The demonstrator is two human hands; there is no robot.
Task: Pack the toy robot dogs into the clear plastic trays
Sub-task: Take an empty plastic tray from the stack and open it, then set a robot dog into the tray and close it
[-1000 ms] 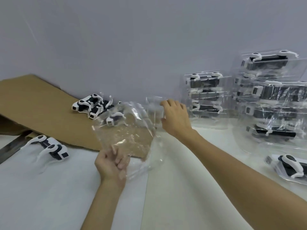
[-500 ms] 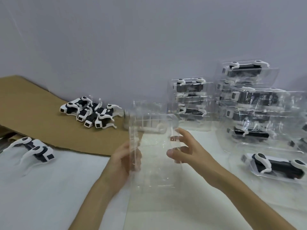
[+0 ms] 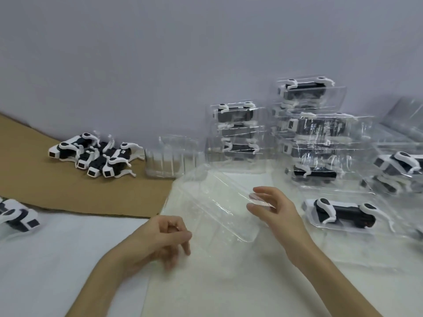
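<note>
Empty clear tray [image 3: 219, 209] held tilted over a white worktop [image 3: 57, 259] crowded with toy robot dogs.
The right hand [image 3: 278, 210] pinches the tray's right end between thumb and fingers; the left hand [image 3: 160, 239] lies loosely curled just beside its near-left edge. Behind stand spare trays [image 3: 171, 156]. To their left, loose dogs [image 3: 96, 156] are heaped on cardboard [image 3: 68, 193]; to their right, packed stacks [image 3: 313, 133] line the wall. A packed dog [image 3: 343, 213] lies near the right hand. Open worktop shows between the forearms.
</note>
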